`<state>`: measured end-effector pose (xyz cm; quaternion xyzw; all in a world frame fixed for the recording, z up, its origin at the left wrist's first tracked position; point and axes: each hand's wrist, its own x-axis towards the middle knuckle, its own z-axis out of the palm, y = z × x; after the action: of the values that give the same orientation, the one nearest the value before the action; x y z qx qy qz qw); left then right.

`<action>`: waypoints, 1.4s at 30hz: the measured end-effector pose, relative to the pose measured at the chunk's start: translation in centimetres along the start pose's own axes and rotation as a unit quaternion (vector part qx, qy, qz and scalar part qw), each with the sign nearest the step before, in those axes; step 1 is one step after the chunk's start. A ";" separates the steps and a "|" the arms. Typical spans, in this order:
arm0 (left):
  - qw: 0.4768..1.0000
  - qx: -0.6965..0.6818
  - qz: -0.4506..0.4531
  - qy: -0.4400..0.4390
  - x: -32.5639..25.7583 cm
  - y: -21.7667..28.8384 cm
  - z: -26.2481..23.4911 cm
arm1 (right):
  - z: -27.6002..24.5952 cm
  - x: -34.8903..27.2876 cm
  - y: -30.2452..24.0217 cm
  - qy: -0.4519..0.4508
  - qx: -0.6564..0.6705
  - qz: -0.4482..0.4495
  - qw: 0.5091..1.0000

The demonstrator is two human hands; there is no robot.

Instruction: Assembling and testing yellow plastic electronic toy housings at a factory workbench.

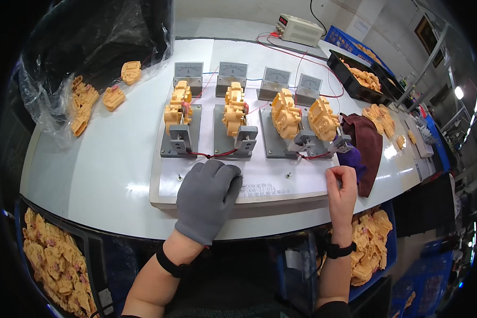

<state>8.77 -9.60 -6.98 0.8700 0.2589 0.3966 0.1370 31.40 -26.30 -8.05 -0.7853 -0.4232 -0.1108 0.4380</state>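
My left hand (pixel 209 197), in a grey glove, rests with curled fingers on the front of a white test board (pixel 259 180). My right hand (pixel 342 184), bare, is loosely closed at the board's right front corner; nothing shows in it. In a row on the board, grey stands hold a yellow plastic gearbox housing (pixel 177 108), a second housing (pixel 234 112), a third housing (pixel 286 116) and a fourth housing (pixel 323 120). Grey clamp blocks (pixel 246 140) with red wires stand before them. Both hands are apart from the housings.
Analog meters (pixel 232 72) line the board's back, wired to a power supply (pixel 300 29). Loose housings (pixel 113 98) lie by a clear plastic bag (pixel 47 100) at left. A dark red cloth (pixel 367 146) lies at right. Housings fill a black bin (pixel 361 79) and bins below the table's edge.
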 end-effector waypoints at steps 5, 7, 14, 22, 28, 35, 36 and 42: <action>1.000 -0.014 -0.012 -0.021 0.2 0.2 -0.3 | 0.8 0.0 -3.5 -0.020 -0.091 -0.122 0.988; 1.000 -0.021 -0.009 -0.004 0.1 0.0 -0.2 | 2.1 -0.1 -5.0 -0.052 -0.057 -0.119 0.990; 1.000 -0.018 -0.011 -0.006 0.1 0.0 0.1 | 3.7 0.8 -4.7 -0.114 0.023 -0.141 0.983; 1.000 -0.026 -0.008 0.003 -0.2 -0.4 0.1 | 3.8 0.0 -5.1 -0.099 0.000 -0.134 0.986; 1.000 -0.019 0.015 -0.017 -0.5 -0.8 -0.5 | 3.6 -0.8 -7.2 -0.069 0.114 -0.090 0.987; 0.992 0.033 -0.102 0.065 -2.3 -3.8 -5.7 | 5.7 -2.0 -10.4 -0.096 0.272 -0.061 0.956; 0.990 0.034 -0.134 0.038 -2.5 -4.4 -6.1 | 6.1 -2.2 -10.4 -0.087 0.284 -0.056 0.953; 0.992 0.025 -0.120 -0.001 -2.4 -4.9 -5.3 | 7.4 -2.3 -9.7 -0.067 0.129 -0.131 0.981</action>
<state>1.70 -6.74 -7.21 0.8362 0.3714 0.3697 0.1617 21.12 -19.31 -7.90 -0.6655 -0.5615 -0.0589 0.4882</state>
